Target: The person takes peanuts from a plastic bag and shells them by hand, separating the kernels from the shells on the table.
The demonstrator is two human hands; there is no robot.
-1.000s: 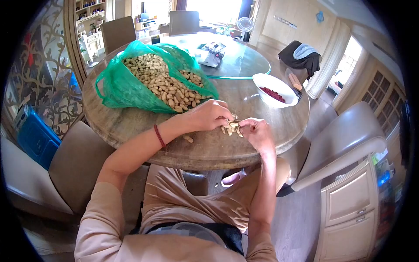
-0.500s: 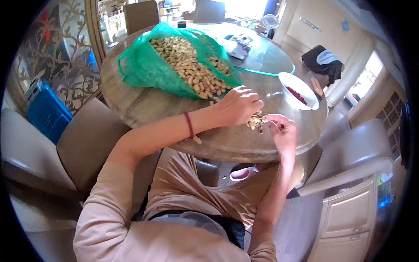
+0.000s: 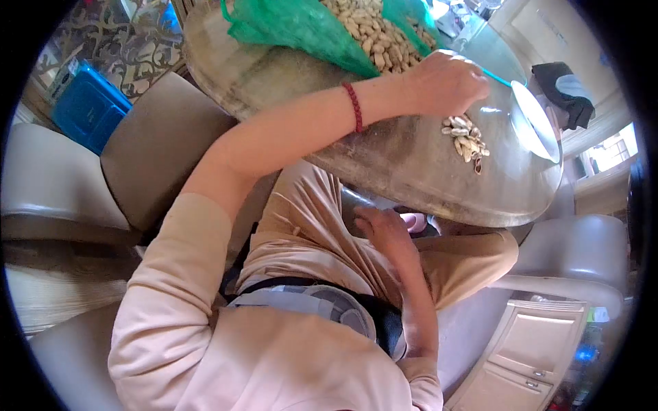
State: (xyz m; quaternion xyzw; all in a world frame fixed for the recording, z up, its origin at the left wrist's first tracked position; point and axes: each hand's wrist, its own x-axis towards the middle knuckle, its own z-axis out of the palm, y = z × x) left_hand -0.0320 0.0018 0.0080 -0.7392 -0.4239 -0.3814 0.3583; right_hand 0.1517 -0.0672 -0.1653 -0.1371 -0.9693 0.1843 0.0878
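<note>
My left hand [image 3: 449, 83], with a red beaded bracelet [image 3: 354, 107] at the wrist, is above the table just beyond a small pile of peanut shells [image 3: 467, 140]. Its fingers are curled together, and whatever they may hold is hidden. Below the table edge, over my lap, my right hand [image 3: 385, 231] hangs with its fingers apart and nothing visible in them. Behind my left hand, a green plastic bag [image 3: 298, 34] lies spread on the table, with many unshelled peanuts [image 3: 384, 42] in it. To the right stands a white bowl [image 3: 534, 123], its contents mostly out of sight.
The round table [image 3: 404, 164] has its front edge over my knees. Chairs stand on both sides, one at left [image 3: 161, 147] and one at right [image 3: 582, 250]. A blue box [image 3: 89, 106] is at far left, and a pink shoe [image 3: 413, 222] shows under the table.
My right hand has left the shell pile and dropped below the table edge to my lap. My left hand has lifted off the pile. The view has tilted down and shifted left.
</note>
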